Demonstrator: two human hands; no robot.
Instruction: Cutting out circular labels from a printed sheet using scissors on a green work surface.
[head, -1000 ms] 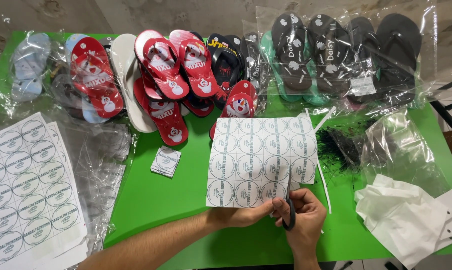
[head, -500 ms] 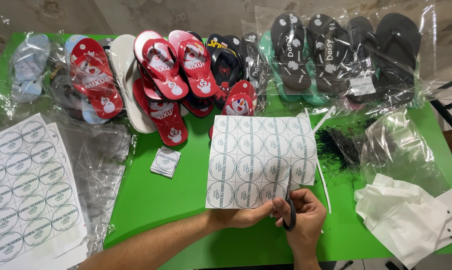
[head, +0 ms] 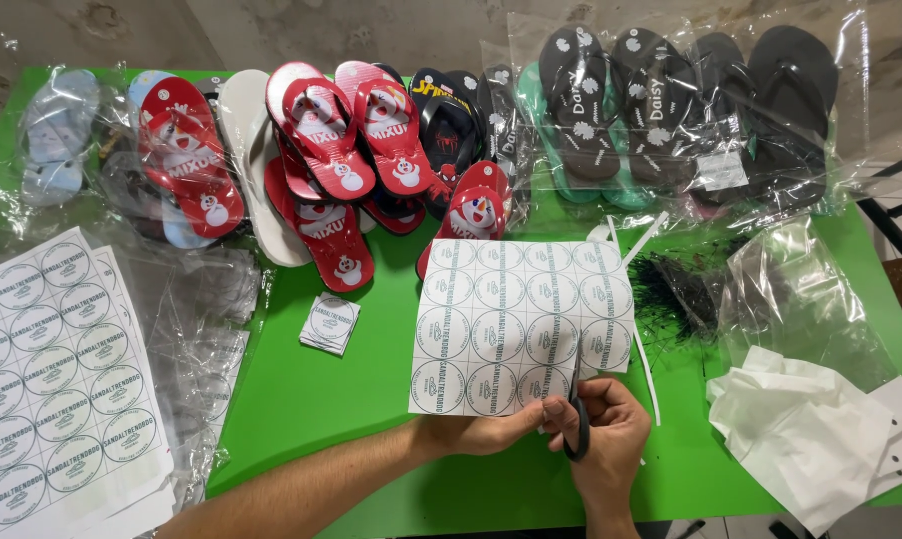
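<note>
My left hand (head: 481, 431) pinches the bottom edge of a white sheet (head: 519, 324) printed with rows of round green-ringed labels, holding it over the green table (head: 321, 399). My right hand (head: 610, 439) grips black-handled scissors (head: 577, 399) whose blades run up into the sheet's lower right part, between two columns of labels. A thin white paper strip (head: 645, 364) hangs beside the sheet's right edge.
A stack of uncut label sheets (head: 56, 369) lies at the left beside clear plastic bags (head: 196, 329). A small pile of cut square labels (head: 331, 322) sits mid-table. Red, black and teal flip-flops (head: 341, 160), some bagged (head: 670, 110), line the far edge. White paper (head: 810, 429) lies at right.
The scissors have worked slightly further up into the sheet; both hands stay in nearly the same place.
</note>
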